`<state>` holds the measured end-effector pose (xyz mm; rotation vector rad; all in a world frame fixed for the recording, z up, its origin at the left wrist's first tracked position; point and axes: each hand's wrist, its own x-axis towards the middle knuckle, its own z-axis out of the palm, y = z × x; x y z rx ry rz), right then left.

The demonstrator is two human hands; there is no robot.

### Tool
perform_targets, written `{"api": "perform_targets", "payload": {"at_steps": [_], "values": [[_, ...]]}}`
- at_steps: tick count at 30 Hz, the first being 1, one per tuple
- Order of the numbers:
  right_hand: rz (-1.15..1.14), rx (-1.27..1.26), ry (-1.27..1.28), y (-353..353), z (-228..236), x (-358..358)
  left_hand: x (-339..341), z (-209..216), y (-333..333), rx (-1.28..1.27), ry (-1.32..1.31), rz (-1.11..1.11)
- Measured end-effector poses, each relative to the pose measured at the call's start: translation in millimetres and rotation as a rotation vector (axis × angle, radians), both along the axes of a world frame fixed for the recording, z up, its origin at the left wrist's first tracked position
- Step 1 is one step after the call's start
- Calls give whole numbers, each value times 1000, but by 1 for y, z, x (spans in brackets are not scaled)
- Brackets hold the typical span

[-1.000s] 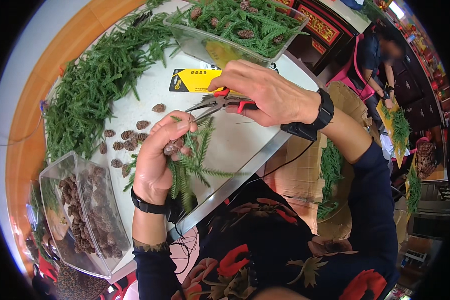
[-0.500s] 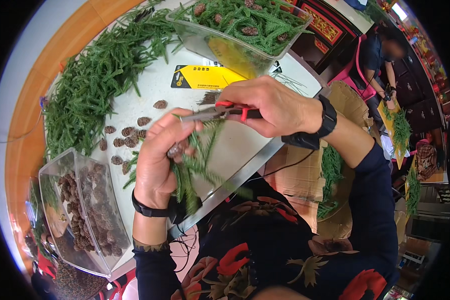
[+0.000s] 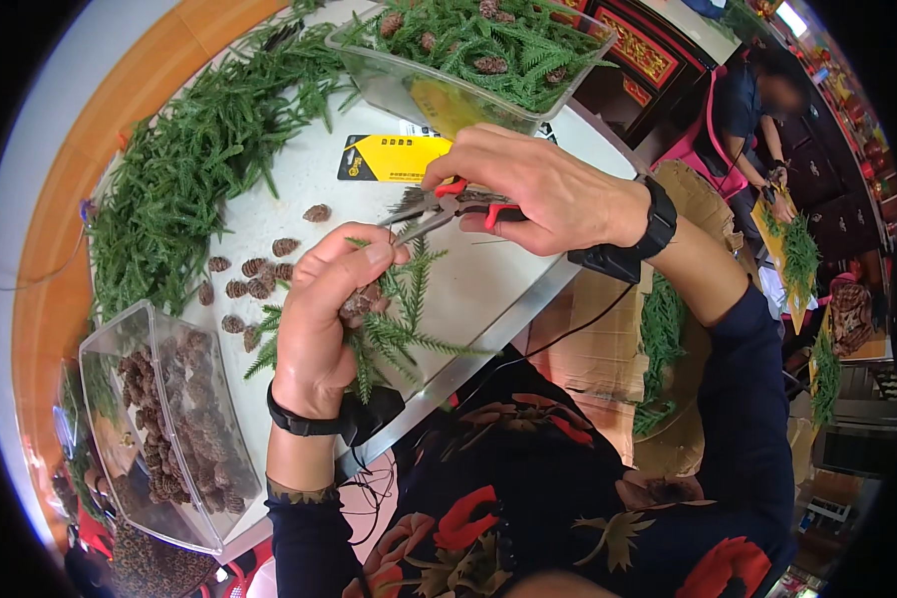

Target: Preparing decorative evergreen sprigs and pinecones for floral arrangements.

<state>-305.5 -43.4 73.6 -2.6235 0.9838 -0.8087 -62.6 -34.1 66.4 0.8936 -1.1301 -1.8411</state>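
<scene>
My left hand (image 3: pixel 321 299) is closed around a green artificial pine sprig (image 3: pixel 409 324) with a pine cone (image 3: pixel 365 302) at its base, thumb and forefinger pinching the stem end. In my right hand (image 3: pixel 548 189) is a pair of long-nose pliers (image 3: pixel 439 212) with red and black handles. The jaws are parted and point left, close to the left fingertips. Beneath the pliers, a bunch of thin dark wires (image 3: pixel 409 200) lies on the white table (image 3: pixel 324 169). Several loose pine cones (image 3: pixel 259 279) rest left of my left hand.
A clear bin (image 3: pixel 389 80) of sprigs and cones stands at the back, beside a yellow card package (image 3: pixel 394 157). Green garland (image 3: pixel 204 149) heaps along the left. Nearer is a clear box (image 3: pixel 154 399) of cones. Cardboard (image 3: pixel 593 369) lies right; a co-worker (image 3: pixel 752 120) sits beyond.
The plier jaws have opened and tilted, and my right hand has shifted slightly. The sprig has turned in my left hand, its branches now spreading more to the right.
</scene>
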Motion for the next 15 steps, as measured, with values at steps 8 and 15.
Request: {"api": "perform_targets", "payload": {"at_steps": [8, 15], "values": [[43, -36, -24, 4, 0, 4, 8, -12, -3, 265, 253, -232], [-312, 257, 176, 43, 20, 22, -7, -10, 5, -235, -147, 193]]}}
